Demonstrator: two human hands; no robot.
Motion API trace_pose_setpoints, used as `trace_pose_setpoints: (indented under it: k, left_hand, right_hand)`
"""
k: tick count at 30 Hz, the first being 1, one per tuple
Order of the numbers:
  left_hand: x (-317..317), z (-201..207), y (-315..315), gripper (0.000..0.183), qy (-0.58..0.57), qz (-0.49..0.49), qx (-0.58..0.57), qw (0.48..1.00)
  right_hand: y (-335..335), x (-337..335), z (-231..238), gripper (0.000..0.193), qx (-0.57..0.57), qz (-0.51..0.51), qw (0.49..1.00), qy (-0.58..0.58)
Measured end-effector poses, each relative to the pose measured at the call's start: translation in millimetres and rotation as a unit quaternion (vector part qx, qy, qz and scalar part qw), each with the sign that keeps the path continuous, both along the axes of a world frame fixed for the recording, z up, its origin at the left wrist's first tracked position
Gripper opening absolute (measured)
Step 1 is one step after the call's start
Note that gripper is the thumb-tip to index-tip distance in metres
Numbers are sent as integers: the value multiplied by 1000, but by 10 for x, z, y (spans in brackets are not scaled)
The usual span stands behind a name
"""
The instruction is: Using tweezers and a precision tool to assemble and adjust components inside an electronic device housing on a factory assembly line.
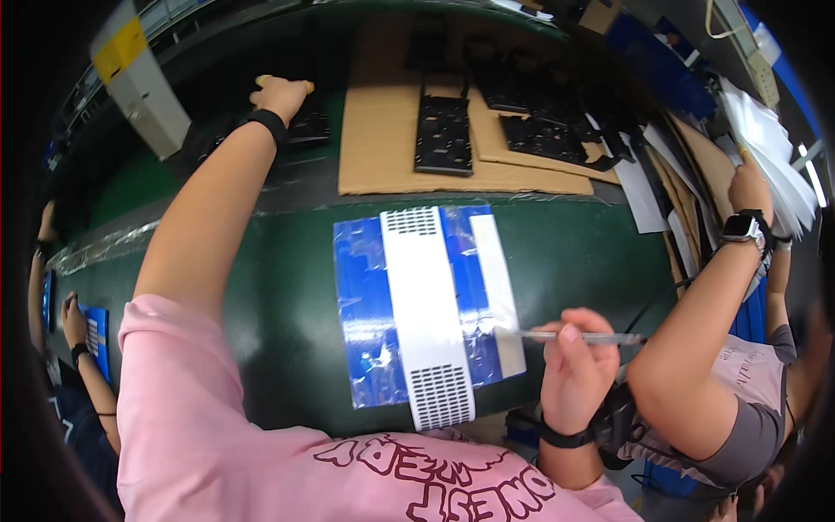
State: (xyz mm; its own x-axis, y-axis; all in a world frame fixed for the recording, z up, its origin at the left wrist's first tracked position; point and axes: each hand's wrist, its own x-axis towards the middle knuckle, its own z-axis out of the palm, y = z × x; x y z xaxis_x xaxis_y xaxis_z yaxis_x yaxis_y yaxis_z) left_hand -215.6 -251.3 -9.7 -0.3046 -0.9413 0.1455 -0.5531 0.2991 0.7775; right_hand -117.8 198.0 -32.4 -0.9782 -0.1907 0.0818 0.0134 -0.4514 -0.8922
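Observation:
My left hand [283, 94] is stretched far forward to the upper left, with yellow covers on two fingertips. Its other fingers are hidden, so I cannot see whether they grip anything; black perforated plastic parts [309, 129] lie just beyond and below it. In my right hand [574, 383] is a thin pair of metal tweezers [622, 338], pointing left. The tip reaches the right edge of a blue pad [361, 304] on the bench. Down the pad's middle runs a wide white strip [426, 304] with rows of small black pieces at both ends. A narrower pale strip [496, 278] borders its right side.
Several black frames [444, 135] rest on cardboard [378, 148] at the far side of the green bench [278, 348]. A grey-and-yellow post [143, 96] rises at left. On the right, a co-worker's arm [696, 348] holds white sheets [770, 148]; another person's hand [74, 322] is at far left.

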Motion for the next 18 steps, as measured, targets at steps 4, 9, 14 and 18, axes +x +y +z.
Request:
trace_pose_setpoints:
  k: [4,9,14,18]
  left_hand:
    - [-399,92,954,63,-185,-140,-193,953]
    - [-835,-396,1317,41,-249,-270,-151,918]
    - [-340,-239,1257,25,10,-329,-65,942]
    - [237,71,1396,13,286,-364,170,870]
  right_hand:
    - [129,67,-147,18,44,-32,998,-23]
    - [-148,-62,-42,18,40,16,999,12]
    - [-403,-246,-38,14,87,95,992,-4]
    - [-622,-523,110,10,93,51,992,72]
